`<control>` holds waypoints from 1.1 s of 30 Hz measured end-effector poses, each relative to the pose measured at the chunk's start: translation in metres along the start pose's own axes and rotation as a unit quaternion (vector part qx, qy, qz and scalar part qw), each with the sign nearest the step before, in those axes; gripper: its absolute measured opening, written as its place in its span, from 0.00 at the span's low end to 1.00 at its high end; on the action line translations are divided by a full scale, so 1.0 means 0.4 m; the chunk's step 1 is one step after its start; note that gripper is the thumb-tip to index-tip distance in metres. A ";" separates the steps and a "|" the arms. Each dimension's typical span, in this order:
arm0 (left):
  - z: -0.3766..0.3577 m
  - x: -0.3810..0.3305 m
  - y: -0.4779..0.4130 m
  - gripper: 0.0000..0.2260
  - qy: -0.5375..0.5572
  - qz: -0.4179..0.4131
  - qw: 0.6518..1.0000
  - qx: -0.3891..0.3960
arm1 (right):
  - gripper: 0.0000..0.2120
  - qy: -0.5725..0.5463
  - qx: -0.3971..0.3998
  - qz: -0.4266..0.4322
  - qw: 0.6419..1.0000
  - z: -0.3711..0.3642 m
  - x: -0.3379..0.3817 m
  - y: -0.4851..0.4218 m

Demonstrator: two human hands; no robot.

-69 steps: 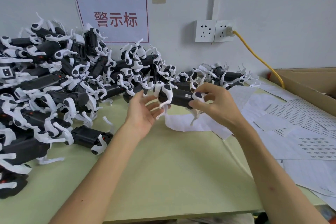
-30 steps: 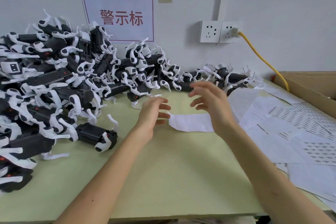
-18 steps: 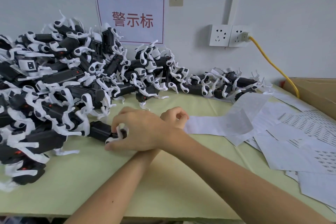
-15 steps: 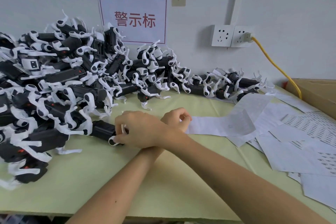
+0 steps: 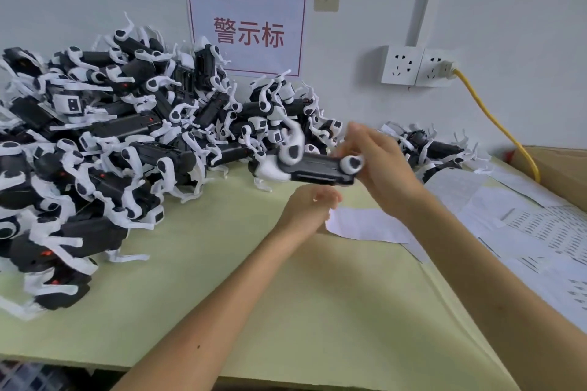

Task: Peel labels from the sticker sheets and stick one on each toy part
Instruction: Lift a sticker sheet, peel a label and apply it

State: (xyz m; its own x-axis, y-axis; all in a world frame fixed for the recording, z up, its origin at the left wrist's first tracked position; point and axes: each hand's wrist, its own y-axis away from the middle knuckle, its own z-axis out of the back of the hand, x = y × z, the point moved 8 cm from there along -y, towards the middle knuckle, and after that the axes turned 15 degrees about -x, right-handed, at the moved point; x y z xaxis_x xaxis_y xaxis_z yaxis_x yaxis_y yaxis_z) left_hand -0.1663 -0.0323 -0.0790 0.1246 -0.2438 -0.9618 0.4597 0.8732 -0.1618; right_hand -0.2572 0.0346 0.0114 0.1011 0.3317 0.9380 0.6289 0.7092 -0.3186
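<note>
My right hand [image 5: 384, 174] grips one toy part [image 5: 317, 168], a black body with white legs, by its right end and holds it level above the table [image 5: 286, 311]. Just below it is my left hand [image 5: 305, 209], its fingers curled toward the thumb; I cannot see whether anything sits between them. A big pile of the same black-and-white toy parts [image 5: 111, 143] covers the left and back of the table. Sticker sheets [image 5: 540, 225] printed with rows of small labels lie overlapping on the right, and a blank white sheet [image 5: 365, 225] lies under my right wrist.
A cardboard box [image 5: 565, 174] stands at the far right edge. A yellow cable [image 5: 495, 124] runs from the wall sockets [image 5: 416, 65] down behind it. A paper sign [image 5: 247, 30] hangs on the wall above the pile.
My right hand took a toy part from the near edge of the pile at the left and carried it up and to the right. My left hand stayed curled near the middle.
</note>
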 end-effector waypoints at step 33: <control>0.001 -0.068 0.026 0.14 0.275 0.028 0.956 0.095 | 0.15 0.147 -0.055 0.087 0.984 0.072 -0.047 0.052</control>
State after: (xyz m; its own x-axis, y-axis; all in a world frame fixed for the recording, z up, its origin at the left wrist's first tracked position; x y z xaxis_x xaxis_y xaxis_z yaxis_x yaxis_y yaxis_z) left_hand -0.1646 -0.0167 -0.0546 -0.3031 0.1061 -0.9471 0.6244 0.7729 -0.1132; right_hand -0.2683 0.0612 -0.0167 0.4241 0.2362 0.8743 0.6604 0.5800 -0.4770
